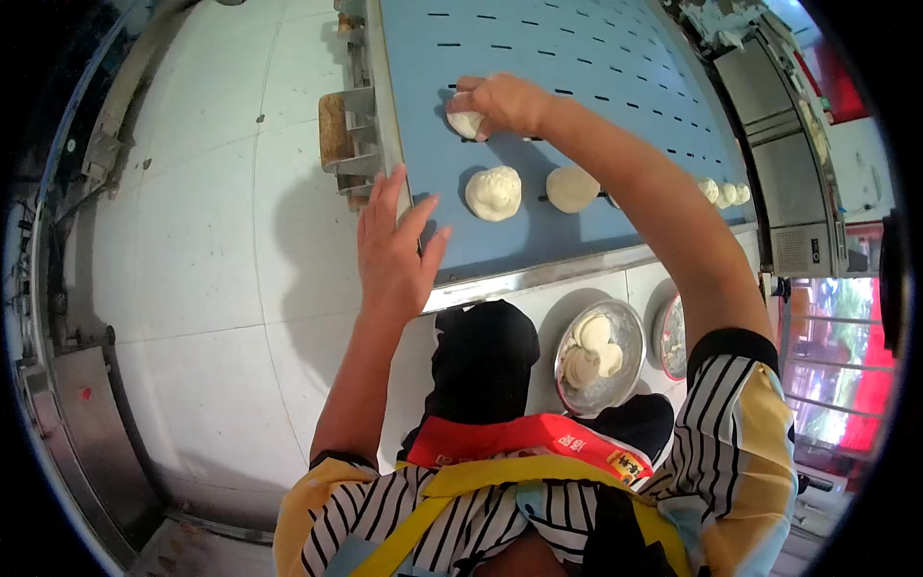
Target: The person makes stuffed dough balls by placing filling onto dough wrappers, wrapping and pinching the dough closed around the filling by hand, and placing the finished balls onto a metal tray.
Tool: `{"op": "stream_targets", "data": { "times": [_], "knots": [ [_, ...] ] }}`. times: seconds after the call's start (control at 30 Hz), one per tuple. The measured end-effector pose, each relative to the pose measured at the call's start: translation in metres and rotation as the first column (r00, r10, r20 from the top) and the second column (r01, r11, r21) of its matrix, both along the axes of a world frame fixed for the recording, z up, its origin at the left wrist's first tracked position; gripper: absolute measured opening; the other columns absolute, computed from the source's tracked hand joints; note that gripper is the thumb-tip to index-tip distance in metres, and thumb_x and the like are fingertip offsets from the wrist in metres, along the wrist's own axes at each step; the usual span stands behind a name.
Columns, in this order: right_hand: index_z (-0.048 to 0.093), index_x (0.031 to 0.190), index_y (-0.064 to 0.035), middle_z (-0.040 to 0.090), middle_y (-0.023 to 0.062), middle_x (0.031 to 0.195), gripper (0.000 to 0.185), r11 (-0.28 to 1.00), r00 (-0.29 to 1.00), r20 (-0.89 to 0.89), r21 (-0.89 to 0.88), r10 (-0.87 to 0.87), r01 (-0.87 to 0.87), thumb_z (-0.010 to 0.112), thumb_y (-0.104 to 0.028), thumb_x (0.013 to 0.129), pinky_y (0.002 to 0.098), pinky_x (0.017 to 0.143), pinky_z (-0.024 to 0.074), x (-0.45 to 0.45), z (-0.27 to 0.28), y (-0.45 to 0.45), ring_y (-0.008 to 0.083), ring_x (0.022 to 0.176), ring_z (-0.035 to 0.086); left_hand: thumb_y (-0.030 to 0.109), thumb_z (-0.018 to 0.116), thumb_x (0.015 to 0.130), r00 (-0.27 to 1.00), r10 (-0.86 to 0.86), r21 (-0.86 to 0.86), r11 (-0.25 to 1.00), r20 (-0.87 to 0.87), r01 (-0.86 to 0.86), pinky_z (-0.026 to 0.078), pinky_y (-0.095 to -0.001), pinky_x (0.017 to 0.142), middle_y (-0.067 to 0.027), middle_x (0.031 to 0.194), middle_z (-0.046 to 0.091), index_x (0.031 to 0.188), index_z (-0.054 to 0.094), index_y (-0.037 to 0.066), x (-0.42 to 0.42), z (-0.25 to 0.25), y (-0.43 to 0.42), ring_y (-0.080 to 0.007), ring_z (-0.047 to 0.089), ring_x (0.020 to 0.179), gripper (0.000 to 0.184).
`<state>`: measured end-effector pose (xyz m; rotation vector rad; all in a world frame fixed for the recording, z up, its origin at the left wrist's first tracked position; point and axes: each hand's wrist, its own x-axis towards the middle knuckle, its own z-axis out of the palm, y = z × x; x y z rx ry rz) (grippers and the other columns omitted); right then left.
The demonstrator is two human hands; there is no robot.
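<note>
On the blue slotted tray (577, 58), my right hand (510, 103) has its fingers curled over a round white dough bun (465, 123) near the left edge. Part of that bun is hidden under the fingers. My left hand (396, 245) is at the tray's front left corner, fingers spread and holding nothing. Just right of it sits a second dough bun (493, 193) with a gathered, bumpy top. A flatter, smoother dough round (573, 189) lies beside that one, close to my right forearm.
Several small buns (726, 194) line the tray's front right. Below the front edge, a metal bowl (635, 361) holds several flat dough discs (594, 334), with another bowl (670, 337) partly behind my arm. Brown cylindrical pieces in metal brackets (336, 130) jut from the tray's left side.
</note>
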<state>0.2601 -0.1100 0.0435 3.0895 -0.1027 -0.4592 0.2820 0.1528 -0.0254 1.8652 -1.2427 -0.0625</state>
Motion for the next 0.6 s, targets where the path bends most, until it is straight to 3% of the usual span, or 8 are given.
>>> {"op": "stream_targets", "data": {
  "times": [0.1, 0.2, 0.4, 0.5, 0.6],
  "knots": [
    [0.052, 0.127, -0.0241, 0.048, 0.0073, 0.129, 0.067, 0.994, 0.993, -0.084, -0.075, -0.083, 0.076, 0.078, -0.024, 0.066, 0.0448, 0.082, 0.0500, 0.000, 0.015, 0.011, 0.0335, 0.099, 0.060, 0.011, 0.066, 0.081, 1.000, -0.018, 0.007, 1.000, -0.006, 0.018, 0.030, -0.0458, 0.108, -0.0115, 0.144, 0.034, 0.111, 0.063, 0.004, 0.001, 0.002, 0.001, -0.0359, 0.030, 0.135, 0.031],
    [0.047, 0.133, -0.0262, 0.050, 0.0087, 0.130, 0.076, 0.975, 0.982, -0.005, -0.117, -0.189, 0.187, 0.080, -0.031, 0.065, 0.0448, 0.081, 0.0501, 0.005, 0.020, 0.008, 0.0331, 0.101, 0.060, 0.011, 0.065, 0.081, 1.000, -0.002, 0.009, 1.000, -0.013, 0.002, 0.030, -0.0462, 0.107, -0.0126, 0.144, 0.035, 0.110, 0.063, 0.004, 0.000, 0.000, 0.004, -0.0363, 0.030, 0.135, 0.030],
    [0.059, 0.119, -0.0166, 0.066, 0.0120, 0.101, 0.059, 0.972, 0.946, -0.227, -0.092, -0.233, 0.217, 0.079, -0.032, 0.065, 0.0430, 0.078, 0.0504, 0.030, 0.017, 0.014, 0.0333, 0.097, 0.062, 0.010, 0.063, 0.082, 1.000, 0.002, 0.033, 0.999, -0.022, -0.002, 0.031, -0.0464, 0.107, -0.0123, 0.144, 0.035, 0.109, 0.063, 0.004, -0.001, 0.003, 0.003, -0.0366, 0.030, 0.135, 0.028],
    [0.064, 0.112, -0.0144, 0.067, 0.0123, 0.096, 0.052, 0.981, 0.973, -0.125, -0.055, -0.194, 0.188, 0.079, -0.032, 0.067, 0.0428, 0.078, 0.0503, 0.026, 0.008, 0.014, 0.0337, 0.095, 0.062, 0.014, 0.066, 0.081, 1.000, 0.016, -0.021, 1.000, -0.027, -0.016, 0.032, -0.0470, 0.105, -0.0126, 0.142, 0.037, 0.105, 0.064, 0.005, 0.000, 0.000, 0.002, -0.0370, 0.032, 0.133, 0.026],
    [0.062, 0.115, -0.0149, 0.066, 0.0118, 0.101, 0.054, 0.976, 0.971, -0.143, -0.133, -0.190, 0.172, 0.078, -0.033, 0.067, 0.0441, 0.080, 0.0496, 0.027, 0.005, 0.018, 0.0331, 0.098, 0.061, 0.011, 0.063, 0.083, 0.998, 0.001, 0.030, 1.000, -0.069, 0.001, 0.030, -0.0447, 0.108, -0.0120, 0.145, 0.034, 0.109, 0.064, 0.006, 0.000, 0.003, 0.001, -0.0351, 0.030, 0.135, 0.026]
  ]
}}
